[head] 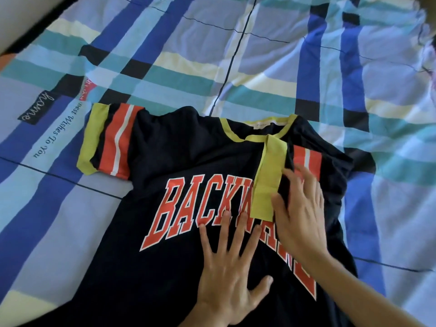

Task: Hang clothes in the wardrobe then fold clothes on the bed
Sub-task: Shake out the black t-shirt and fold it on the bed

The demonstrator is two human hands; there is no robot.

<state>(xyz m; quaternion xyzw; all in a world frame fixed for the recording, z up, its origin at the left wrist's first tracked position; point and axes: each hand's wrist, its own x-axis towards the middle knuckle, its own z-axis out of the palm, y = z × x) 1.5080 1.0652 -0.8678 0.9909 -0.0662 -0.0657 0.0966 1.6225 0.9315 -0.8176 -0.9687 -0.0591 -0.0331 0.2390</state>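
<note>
While the navy jersey [188,149] lies face up on the checked bedsheet [236,55], both hands rest flat on it and neither has hold of anything. The left hand [226,267] is spread wide, palm down, with its fingers straight and fanned over the red lettering [179,208] and its thumb out toward the other hand. It seems to be there to pin the chest so the cloth does not slide or bunch.

Just beyond it, on its thumb side, the right hand [302,208] lies with straight fingers on the part of the jersey that is turned in over the front. The folded sleeve [269,175] runs from the collar [257,138], beyond the fingertips, down to just beside the right thumb. Its yellow band covers part of the letters. The open palm here reads as a smoothing press, flattening the fold so it keeps a crease.

Well out past the left hand's little finger, the other sleeve [111,140] lies spread on the sheet, not yet turned in. By the look of it, the folding half of the task is under way and this garment is at its first fold. That far sleeve would be the natural one to bring across next. The fabric looks thin and smooth, so a fold released too soon may slip open.
</note>
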